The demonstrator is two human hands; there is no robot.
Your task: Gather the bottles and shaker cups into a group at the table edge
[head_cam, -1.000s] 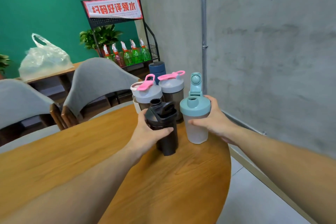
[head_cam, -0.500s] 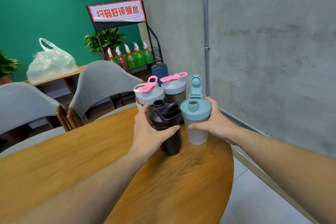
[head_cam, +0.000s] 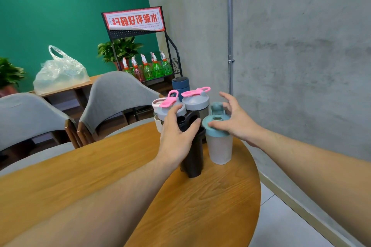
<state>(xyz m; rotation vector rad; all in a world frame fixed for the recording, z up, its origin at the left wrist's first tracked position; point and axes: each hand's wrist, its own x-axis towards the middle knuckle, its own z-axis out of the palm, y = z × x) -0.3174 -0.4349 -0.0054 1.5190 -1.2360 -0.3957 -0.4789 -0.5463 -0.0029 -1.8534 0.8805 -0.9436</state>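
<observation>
A black shaker [head_cam: 193,158] and a frosted shaker cup with a teal lid [head_cam: 218,147] stand side by side near the round end of the wooden table [head_cam: 210,202]. Behind them cluster two grey shakers with pink flip lids [head_cam: 196,102] [head_cam: 169,104], a pale bottle with a pink rim [head_cam: 157,106] and a navy bottle [head_cam: 180,84]. My left hand [head_cam: 175,140] hovers at the black shaker's top with fingers spread, thumb touching its cap. My right hand [head_cam: 235,121] is spread beside the teal lid, thumb tip resting on it.
Two grey chairs [head_cam: 118,94] [head_cam: 26,114] stand at the table's far side. A black rack with green spray bottles [head_cam: 152,68] and a red sign is behind. A plastic bag [head_cam: 60,72] lies on a sideboard. The concrete wall [head_cam: 301,66] is close on the right.
Both hands have loosened their grip and lifted off the black shaker and the teal-lidded cup, fingers now spread. The two cups stand closer to the group behind.
</observation>
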